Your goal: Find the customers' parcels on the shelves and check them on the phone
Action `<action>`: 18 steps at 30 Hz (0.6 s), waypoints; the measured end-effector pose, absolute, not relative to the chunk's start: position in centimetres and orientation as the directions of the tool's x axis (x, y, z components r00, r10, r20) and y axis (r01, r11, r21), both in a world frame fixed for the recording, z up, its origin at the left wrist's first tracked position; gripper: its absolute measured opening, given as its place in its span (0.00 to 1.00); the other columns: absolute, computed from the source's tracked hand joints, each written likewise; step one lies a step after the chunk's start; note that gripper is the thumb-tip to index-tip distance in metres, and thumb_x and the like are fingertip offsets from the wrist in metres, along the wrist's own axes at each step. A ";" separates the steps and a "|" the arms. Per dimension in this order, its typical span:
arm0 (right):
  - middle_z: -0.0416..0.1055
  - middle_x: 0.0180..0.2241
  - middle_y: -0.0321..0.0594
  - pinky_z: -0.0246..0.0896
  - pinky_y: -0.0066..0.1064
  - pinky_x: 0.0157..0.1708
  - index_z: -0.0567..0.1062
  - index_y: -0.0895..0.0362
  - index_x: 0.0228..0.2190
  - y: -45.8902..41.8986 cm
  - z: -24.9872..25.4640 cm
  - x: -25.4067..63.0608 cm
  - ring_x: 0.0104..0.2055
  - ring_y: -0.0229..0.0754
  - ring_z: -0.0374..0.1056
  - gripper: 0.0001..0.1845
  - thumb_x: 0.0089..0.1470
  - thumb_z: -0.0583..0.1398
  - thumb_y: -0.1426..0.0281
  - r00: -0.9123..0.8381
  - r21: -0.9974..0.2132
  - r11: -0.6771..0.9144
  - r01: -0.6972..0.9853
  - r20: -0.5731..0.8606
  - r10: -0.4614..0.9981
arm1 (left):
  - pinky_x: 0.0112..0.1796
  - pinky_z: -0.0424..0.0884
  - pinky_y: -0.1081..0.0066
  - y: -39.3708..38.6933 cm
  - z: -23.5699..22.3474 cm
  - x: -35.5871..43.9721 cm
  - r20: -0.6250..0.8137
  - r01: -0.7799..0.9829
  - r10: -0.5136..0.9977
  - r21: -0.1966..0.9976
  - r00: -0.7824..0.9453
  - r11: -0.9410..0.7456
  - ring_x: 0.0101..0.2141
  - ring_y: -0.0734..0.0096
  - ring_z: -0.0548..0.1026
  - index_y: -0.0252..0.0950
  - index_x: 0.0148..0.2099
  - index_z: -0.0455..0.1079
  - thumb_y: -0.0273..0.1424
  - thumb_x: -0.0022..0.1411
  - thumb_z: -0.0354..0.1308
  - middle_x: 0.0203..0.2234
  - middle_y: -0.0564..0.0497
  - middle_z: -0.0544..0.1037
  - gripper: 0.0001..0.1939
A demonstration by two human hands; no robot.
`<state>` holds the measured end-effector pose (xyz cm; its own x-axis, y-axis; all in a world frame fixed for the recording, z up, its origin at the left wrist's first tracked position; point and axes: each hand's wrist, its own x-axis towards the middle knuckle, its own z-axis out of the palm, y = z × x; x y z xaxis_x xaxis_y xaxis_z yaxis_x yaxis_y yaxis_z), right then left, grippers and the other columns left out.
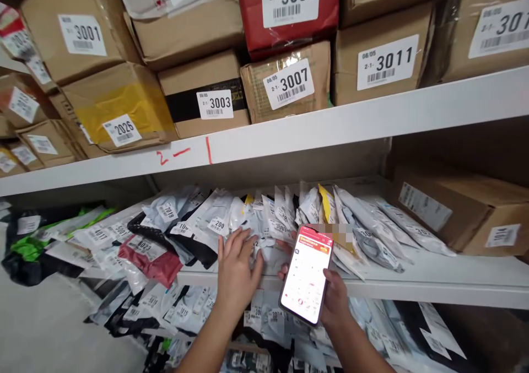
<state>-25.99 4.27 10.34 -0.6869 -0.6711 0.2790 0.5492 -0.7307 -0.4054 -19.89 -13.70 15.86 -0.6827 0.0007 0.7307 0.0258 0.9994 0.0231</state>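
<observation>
In the head view, my right hand grips a smartphone whose lit screen has a red band on top. Its thumb lies along the phone's right edge, and fingertips curl around the left side. My left hand rests with fingers spread among the upright mailing bags on the middle shelf. Just behind it stands a pale mailing bag labelled 200. Another white bag labelled 3003 is to the right of those fingers. The left fingertips partly cover the bags they touch.
Numbered cardboard boxes line the upper shelf, marked 2-1 in red. A brown box stands at right on the middle shelf. A red bag overhangs its edge at left. More bags fill the shelf below.
</observation>
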 end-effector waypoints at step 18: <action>0.60 0.64 0.40 0.61 0.41 0.40 0.69 0.42 0.56 -0.7 11.3 -25.4 0.32 0.42 0.65 0.45 0.32 0.70 0.54 -0.908 -0.318 -0.916 0.244 0.258 -0.331 | 0.43 0.73 0.64 -19.3 24.7 -38.0 -0.098 0.194 0.170 -0.343 -0.980 0.919 0.44 0.53 0.78 0.28 0.47 0.77 0.23 0.59 0.57 0.44 0.35 0.79 0.14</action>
<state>-25.45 -0.73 11.34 -0.9075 -0.3312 0.2583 0.2438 -0.9161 -0.3182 -38.03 -19.28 24.71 -0.9805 0.1704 -0.0982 0.1941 0.9190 -0.3433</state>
